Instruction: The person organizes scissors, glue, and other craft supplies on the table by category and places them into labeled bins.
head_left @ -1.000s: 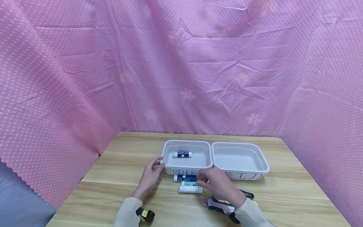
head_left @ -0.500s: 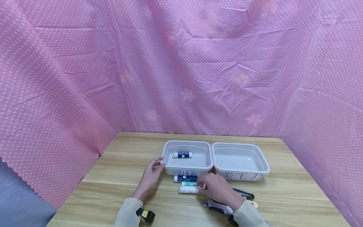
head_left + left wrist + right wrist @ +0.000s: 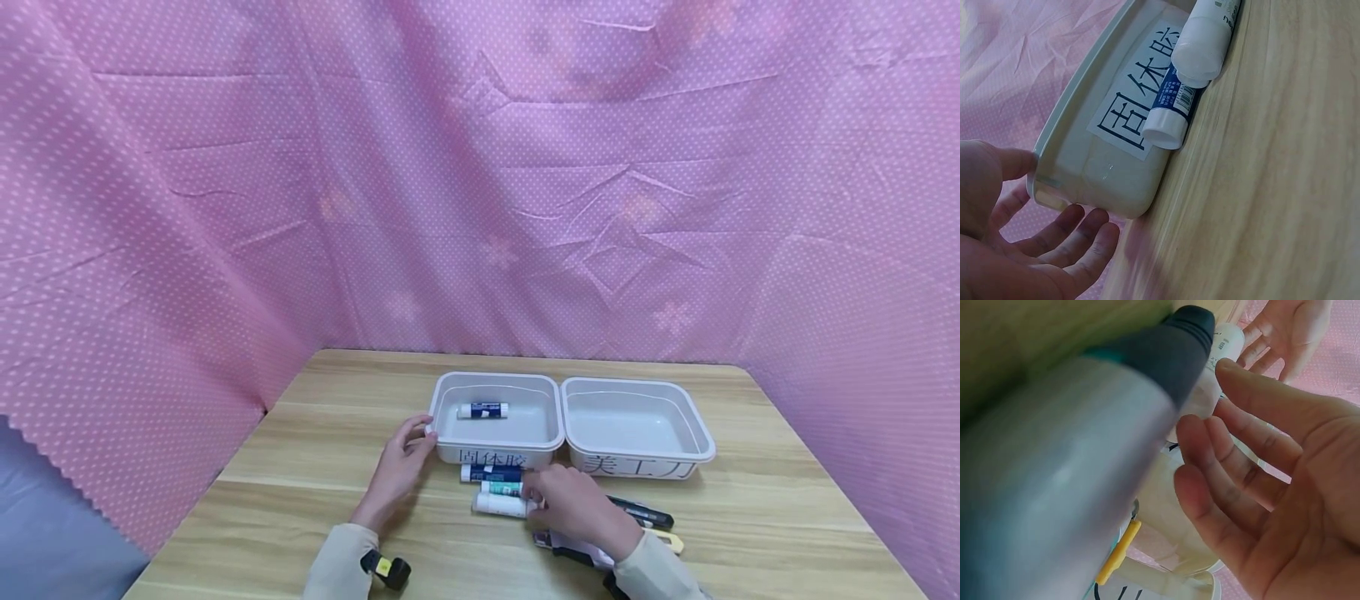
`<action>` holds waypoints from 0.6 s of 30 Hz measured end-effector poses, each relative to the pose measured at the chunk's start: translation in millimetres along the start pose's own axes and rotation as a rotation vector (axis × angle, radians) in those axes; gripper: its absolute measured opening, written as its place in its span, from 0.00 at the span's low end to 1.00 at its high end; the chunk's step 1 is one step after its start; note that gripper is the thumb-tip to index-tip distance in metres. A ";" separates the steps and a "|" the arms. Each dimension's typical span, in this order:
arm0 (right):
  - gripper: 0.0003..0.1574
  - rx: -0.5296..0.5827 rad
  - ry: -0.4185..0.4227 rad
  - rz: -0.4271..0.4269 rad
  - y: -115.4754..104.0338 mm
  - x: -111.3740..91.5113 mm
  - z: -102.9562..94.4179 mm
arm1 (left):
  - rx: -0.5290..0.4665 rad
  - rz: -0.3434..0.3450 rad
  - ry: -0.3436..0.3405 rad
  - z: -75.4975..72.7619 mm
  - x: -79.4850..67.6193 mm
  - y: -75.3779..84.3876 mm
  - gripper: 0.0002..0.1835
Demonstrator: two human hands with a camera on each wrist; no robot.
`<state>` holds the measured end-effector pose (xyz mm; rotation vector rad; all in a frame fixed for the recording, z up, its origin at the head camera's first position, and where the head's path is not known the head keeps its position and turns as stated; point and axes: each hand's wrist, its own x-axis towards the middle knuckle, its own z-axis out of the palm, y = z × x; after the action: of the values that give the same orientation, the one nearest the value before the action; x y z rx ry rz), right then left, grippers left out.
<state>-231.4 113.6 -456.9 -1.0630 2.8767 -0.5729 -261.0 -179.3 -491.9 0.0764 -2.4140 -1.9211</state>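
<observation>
My left hand (image 3: 400, 469) grips the front left corner of the left white bin (image 3: 450, 451), thumb and fingers on either side of its rim (image 3: 1054, 134). At the right end of a white glue stick (image 3: 498, 504) on the table, my right hand (image 3: 573, 504) pinches with thumb and fingertips. Behind that stick lie a green-and-white glue stick (image 3: 501, 488) and a blue glue stick (image 3: 489, 473), their right ends hidden by the hand. Another blue glue stick (image 3: 483, 410) lies inside the left bin.
Beside the left bin stands a right white bin (image 3: 637, 464). Under and beside my right forearm lie a purple-grey utility knife (image 3: 573, 550), a black one (image 3: 645, 512) and a yellow one (image 3: 670, 542), all partly covered. Pink dotted cloth (image 3: 495, 208) hangs behind the wooden table (image 3: 262, 500).
My right hand has come down toward me from the blue and green sticks to the white glue stick, which has turned slightly. The left hand stays at the bin.
</observation>
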 end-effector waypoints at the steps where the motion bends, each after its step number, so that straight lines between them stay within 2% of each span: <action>1: 0.12 0.007 -0.005 0.006 0.3 -0.1 0.2 | 0.002 0.001 0.001 0.2 -0.1 0.1 0.23; 18: 0.08 0.118 -0.049 0.024 3.8 2.4 6.0 | 0.010 0.004 0.004 1.1 -2.1 1.4 0.23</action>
<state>-234.8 112.8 -463.6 -1.0096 2.7711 -0.6953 -259.0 -177.8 -490.8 0.0763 -2.4195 -1.9054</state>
